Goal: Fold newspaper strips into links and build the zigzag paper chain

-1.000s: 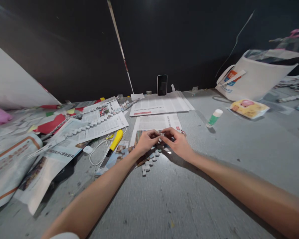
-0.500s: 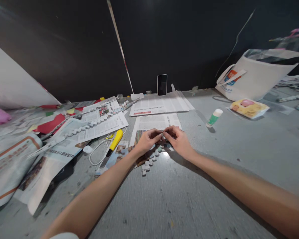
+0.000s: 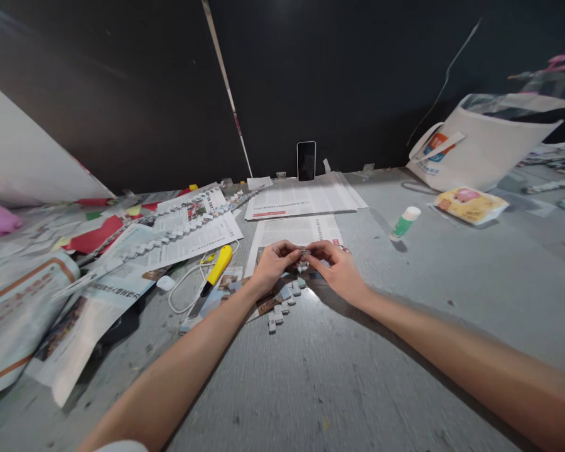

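Hands (image 3: 306, 267) pinching small, perhaps folded, grey newsprint strip (image 3: 304, 253).

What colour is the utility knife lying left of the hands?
Yellow handle with a black tip; the utility knife shows clearly in the head view.

A: Counts? Two bare hands, left hand (image 3: 270, 267) and right hand (image 3: 336, 269).
B: One yellow-handled utility knife (image 3: 218, 269), one green glue stick with white cap (image 3: 405, 223), one black upright phone (image 3: 306, 161).
A: One white fabric tote bag (image 3: 480, 147), one yellow snack packet (image 3: 471, 204). Small folded paper squares (image 3: 282, 304): too many to count.
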Available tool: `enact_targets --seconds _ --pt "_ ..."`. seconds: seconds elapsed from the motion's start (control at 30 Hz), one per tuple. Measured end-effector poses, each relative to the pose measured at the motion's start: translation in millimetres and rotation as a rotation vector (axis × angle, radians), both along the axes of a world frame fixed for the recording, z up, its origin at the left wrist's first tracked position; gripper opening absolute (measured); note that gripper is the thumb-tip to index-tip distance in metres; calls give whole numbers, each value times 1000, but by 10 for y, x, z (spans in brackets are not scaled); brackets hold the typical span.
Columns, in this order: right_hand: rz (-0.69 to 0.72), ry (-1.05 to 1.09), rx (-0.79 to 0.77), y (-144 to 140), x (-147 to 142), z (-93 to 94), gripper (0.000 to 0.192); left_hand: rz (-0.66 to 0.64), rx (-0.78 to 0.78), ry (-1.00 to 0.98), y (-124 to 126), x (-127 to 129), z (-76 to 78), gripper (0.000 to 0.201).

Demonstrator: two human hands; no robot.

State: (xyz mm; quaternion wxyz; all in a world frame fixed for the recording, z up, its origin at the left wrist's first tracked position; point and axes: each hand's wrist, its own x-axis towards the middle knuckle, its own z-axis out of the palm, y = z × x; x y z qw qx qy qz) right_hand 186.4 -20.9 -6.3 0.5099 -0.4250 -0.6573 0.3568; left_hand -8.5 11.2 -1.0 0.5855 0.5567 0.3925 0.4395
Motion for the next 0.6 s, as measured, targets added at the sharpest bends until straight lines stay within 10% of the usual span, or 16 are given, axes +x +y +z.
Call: enact_targets --seconds 0.6 --pt "43 9 -48 -37 5 39 24 -72 178 14 -23 6 -9 55"
